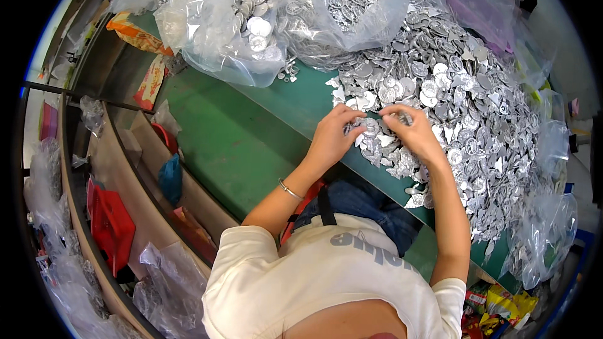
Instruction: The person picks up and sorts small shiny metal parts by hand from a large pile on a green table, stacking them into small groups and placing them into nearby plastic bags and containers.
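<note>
A broad heap of small silver metal pieces (465,119), many of them round and some star-like or irregular, spreads over the green tabletop (308,97). At the heap's near left edge, my left hand (333,137) curls its thumb and fingers around a silver metal piece (348,128). My right hand (414,133) is close beside it over the same pieces. Its fingers are bent and drawn together, and whatever they hold is hidden. Just below both hands lie several loose discs and flat shapes (375,144).
Clear plastic bags (217,37) full of similar metal pieces stand along the far edge. To the left are brown shelf compartments (144,194), a red plastic bin (113,223) and crumpled plastic bags (173,279). Colourful packets (502,304) lie at the lower right.
</note>
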`<state>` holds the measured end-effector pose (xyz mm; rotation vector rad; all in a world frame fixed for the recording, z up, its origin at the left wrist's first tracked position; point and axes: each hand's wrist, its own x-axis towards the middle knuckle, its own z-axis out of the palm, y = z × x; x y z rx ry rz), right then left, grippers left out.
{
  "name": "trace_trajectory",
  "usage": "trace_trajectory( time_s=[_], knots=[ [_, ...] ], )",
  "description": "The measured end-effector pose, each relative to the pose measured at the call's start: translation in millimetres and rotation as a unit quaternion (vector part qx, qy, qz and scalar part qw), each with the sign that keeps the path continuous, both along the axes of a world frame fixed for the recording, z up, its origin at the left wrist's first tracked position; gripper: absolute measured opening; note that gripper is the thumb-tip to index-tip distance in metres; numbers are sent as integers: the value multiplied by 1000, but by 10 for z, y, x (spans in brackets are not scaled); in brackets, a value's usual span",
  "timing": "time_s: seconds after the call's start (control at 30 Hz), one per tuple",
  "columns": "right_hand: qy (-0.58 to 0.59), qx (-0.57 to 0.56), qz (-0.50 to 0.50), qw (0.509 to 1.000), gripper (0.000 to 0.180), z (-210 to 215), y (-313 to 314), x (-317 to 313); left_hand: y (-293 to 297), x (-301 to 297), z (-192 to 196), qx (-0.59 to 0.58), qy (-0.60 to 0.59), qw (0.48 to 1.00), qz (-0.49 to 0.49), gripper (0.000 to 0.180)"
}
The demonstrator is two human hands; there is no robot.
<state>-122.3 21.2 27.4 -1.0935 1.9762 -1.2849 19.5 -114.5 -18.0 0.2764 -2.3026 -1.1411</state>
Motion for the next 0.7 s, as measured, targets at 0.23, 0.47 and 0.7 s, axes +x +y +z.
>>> trace_trajectory(
  time_s=[0.23,0.47,0.7],
  knots=[
    [-241,35,-142,959,31,110,20,-41,50,-158,75,-34,-143,989,-7,34],
    [234,-58,-202,949,29,-97,-9,-192,-67,-121,146,685,23,722,-96,17],
    [446,231,-156,850,31,24,-476,-64,-119,-80,-136,854,96,503,-89,27]
  ],
)
